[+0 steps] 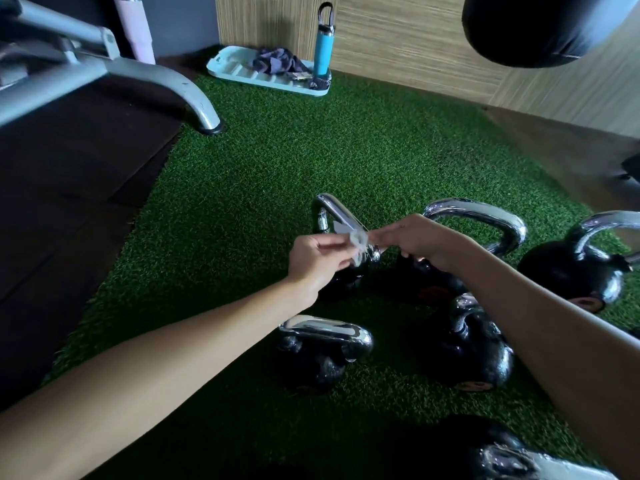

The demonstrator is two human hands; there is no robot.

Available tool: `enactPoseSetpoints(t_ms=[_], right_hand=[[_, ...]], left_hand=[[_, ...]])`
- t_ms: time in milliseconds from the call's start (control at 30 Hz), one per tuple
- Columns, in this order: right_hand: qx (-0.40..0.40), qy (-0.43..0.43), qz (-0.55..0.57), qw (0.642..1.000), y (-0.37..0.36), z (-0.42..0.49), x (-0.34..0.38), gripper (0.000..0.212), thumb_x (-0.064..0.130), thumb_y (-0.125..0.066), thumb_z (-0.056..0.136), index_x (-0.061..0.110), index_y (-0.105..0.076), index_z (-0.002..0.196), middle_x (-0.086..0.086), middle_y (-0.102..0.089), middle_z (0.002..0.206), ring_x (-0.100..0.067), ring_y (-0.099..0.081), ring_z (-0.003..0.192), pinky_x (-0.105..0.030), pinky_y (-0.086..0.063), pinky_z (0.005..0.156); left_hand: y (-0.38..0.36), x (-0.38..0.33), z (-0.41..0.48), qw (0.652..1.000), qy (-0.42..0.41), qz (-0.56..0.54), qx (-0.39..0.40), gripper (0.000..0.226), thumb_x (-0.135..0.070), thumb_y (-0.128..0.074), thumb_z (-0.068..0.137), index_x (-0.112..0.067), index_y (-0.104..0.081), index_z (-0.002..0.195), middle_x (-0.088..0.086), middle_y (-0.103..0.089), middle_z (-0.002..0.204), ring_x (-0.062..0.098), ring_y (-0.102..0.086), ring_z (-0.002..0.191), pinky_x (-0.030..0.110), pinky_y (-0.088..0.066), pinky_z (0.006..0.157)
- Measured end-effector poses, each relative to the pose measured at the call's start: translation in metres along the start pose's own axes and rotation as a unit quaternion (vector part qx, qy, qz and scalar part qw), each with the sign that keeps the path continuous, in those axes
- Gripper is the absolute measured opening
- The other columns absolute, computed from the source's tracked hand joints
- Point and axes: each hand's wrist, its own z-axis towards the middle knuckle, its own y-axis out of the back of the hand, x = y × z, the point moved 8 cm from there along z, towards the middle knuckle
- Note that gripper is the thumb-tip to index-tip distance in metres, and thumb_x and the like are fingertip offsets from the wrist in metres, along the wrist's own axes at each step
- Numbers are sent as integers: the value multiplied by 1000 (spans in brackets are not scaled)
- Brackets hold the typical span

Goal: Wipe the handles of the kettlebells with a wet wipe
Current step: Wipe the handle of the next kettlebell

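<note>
Both hands were together over the tall-handled kettlebell (329, 211), each pinching an end of the wet wipe (356, 239). The left hand (313, 259) had it between thumb and fingertips, and the right hand (415, 242) nipped the other side. The wipe was a small, thin, crumpled, whitish scrap, sitting right at the top bend of that kettlebell's handle. Couldn't tell if it was actually touching the metal.

That handle was a narrow chrome loop, shiny and smooth, over a black ball mostly hidden behind the left hand. Just right of that kettlebell stood the wide-loop kettlebell (485, 216), with a fatter chrome arch. Further right of it sat the outer kettlebell (575, 271), a glossy black ball with a chrome handle. Nearer me than it were the low kettlebell (322, 355), with a flat-topped chrome handle, and the round kettlebell (478, 351), matte black and partly behind the right forearm. Closest of all was a blurred kettlebell (512, 459).

All of them sat on bristly green turf (277, 161). Well beyond the tall-handled kettlebell, against a wood-grain wall (415, 39), lay a pale ribbed tray (235, 72) holding a bunched grey cloth (277, 62) and a teal bottle (323, 46) with a loop lid. Off to its left was a curved grey metal frame (138, 71) on dark matting (69, 168).
</note>
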Motion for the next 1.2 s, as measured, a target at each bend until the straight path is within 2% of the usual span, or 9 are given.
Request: enactPoseSetpoints(t_ms=[233,367,533,633,733,833,967,1100,1200], right_hand=[[-3,-6,-14,1000,2,6,-2,41,44,-66,90,16,-71,120,-3,-66,129,-19,-54,93,-55,-28,113],[-13,0,4,1000,2,6,-2,40,45,-68,88,19,-73,118,-5,-64,133,-33,-50,127,-60,-22,116],[-8,7,19,1000,0,8,-5,48,57,-71,72,24,-76,107,-5,-63,136,-34,-46,134,-61,-23,118],[-20,11,35,999,-1,9,-9,56,59,-72,64,25,-77,108,-2,-64,135,-29,-47,134,-59,-23,118],[-26,27,50,998,-1,11,-10,35,48,-74,76,26,-77,104,2,-67,130,-18,-49,127,-53,-23,118],[-45,50,38,997,-1,10,-5,37,43,-75,76,23,-76,108,9,-70,116,-11,-57,110,-37,-34,103],[-130,114,4,985,4,0,4,76,64,-76,56,26,-71,121,7,-71,83,-19,-69,77,-34,-53,82],[-110,135,-21,985,6,-8,12,47,55,-81,70,31,-75,110,-9,-76,97,-30,-69,82,-49,-56,85],[-75,119,22,990,4,-12,12,49,56,-81,68,32,-76,110,1,-77,101,-32,-70,97,-50,-53,93]], left_hand=[[-7,-12,8,989,-25,130,65,28,4,-87,72,1,-78,99,12,-79,93,20,-78,80,28,-63,70],[-9,-3,11,969,-21,242,48,28,-11,-94,65,-11,-81,90,2,-79,83,15,-77,72,22,-62,68],[-10,-16,19,931,-92,346,70,28,-26,-94,67,-19,-82,92,-19,-73,80,-15,-62,67,-2,-44,65],[-12,-13,18,922,-105,364,78,27,-26,-93,68,-19,-83,92,-13,-77,84,-13,-62,66,-1,-43,64],[-12,-6,21,910,-105,394,76,25,-27,-93,69,-19,-82,90,-9,-78,86,-4,-65,70,2,-44,61],[-6,-8,26,898,-105,421,77,25,-32,-91,72,-25,-82,95,-12,-78,92,2,-70,81,15,-54,73],[18,-26,22,931,-112,345,51,30,-31,-90,74,-26,-81,102,-15,-78,98,-1,-70,89,16,-54,82],[34,-39,9,982,-111,138,65,29,-7,-83,79,-9,-78,108,6,-79,97,13,-74,86,27,-60,83],[31,-47,1,985,-111,82,101,31,-1,-78,82,-4,-75,112,10,-79,102,18,-75,92,27,-61,82]])
